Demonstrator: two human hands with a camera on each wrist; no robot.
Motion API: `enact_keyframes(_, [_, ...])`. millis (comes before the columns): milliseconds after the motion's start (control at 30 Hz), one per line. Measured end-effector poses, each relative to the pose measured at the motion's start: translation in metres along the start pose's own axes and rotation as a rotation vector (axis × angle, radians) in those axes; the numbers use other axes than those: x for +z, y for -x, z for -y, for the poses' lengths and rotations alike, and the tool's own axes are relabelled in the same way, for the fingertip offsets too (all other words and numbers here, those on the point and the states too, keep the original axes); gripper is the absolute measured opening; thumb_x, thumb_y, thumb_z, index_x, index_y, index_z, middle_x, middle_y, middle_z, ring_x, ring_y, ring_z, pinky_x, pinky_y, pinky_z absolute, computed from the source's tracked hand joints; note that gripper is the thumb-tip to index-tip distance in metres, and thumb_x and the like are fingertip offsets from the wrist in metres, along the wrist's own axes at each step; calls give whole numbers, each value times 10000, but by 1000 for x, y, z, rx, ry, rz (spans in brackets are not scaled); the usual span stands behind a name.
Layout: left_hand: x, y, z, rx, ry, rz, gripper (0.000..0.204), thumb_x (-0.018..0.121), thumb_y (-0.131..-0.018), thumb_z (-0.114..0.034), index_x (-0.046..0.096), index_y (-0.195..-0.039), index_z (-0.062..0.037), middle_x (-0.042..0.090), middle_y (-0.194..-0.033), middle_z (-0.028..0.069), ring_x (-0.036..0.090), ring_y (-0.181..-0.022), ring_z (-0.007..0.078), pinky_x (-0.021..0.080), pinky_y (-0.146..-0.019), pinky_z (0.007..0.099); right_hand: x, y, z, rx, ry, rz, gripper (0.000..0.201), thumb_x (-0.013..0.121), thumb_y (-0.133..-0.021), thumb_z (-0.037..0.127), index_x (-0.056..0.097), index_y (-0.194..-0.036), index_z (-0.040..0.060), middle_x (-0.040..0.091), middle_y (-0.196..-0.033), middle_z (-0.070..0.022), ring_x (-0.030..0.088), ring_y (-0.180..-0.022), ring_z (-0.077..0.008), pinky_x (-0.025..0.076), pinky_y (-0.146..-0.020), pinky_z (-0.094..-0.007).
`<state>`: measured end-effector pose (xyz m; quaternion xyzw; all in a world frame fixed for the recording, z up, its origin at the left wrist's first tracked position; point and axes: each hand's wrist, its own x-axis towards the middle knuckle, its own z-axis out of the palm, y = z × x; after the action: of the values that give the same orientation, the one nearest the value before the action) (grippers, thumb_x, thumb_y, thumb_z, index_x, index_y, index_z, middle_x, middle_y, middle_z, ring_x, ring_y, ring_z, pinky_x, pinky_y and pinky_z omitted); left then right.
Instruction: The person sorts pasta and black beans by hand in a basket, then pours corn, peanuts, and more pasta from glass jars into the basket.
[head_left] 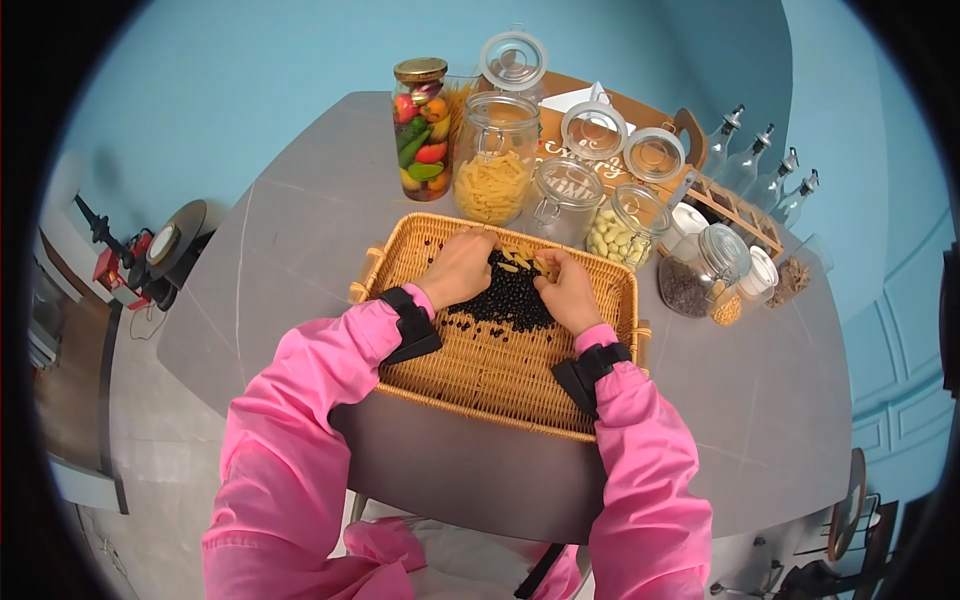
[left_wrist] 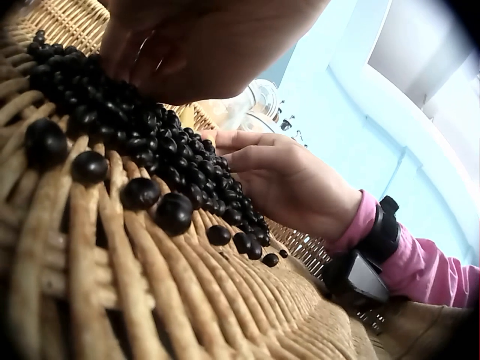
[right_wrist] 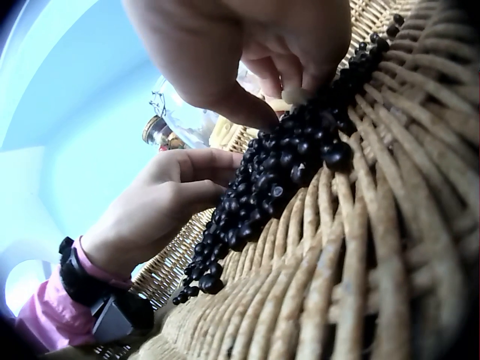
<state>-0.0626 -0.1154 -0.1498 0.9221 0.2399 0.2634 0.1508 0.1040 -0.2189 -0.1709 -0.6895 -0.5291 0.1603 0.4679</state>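
Grey table (head_left: 300,250), wicker tray (head_left: 480,370), hands in black beans (head_left: 510,300), jars (head_left: 495,170) head-view only

A row of glass jars (head_left: 497,160) is crowding the worktop's (head_left: 300,240) far edge just behind the wicker tray (head_left: 500,375), blocking passage there. The tray's near half is lying bare, and the worktop's left and right sides are offering open room.
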Motion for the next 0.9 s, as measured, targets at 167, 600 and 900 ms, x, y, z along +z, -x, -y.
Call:
enact_keyframes(167, [8, 1, 1, 50, 6, -16, 333, 526, -666, 53, 588, -993, 36, 598, -951, 193, 528, -977, 365, 417, -880, 410, 1, -2, 2, 11, 59, 91, 359, 613, -742, 27, 575, -1095, -20, 628, -967, -186, 608, -854, -307, 475, -786, -353])
enact_keyframes(600, [2, -6, -1, 44, 208, 77, 368, 551, -664, 99, 625, -1011, 4, 659, -934, 160, 617, -926, 319, 483, -821, 372, 4, 1, 9, -30, -154, 178, 341, 546, -753, -71, 525, -1081, 21, 599, -948, -128, 579, -784, -212, 466, -734, -301])
enact_keyframes(900, [-15, -3, -2, 68, 362, 127, 289, 647, -679, 61, 645, -963, 11, 678, -867, 144, 665, -830, 252, 512, -749, 321, -9, 8, 27, -161, -97, 205, 342, 604, -719, -98, 539, -1038, 6, 615, -992, -139, 603, -964, -276, 467, -843, -325])
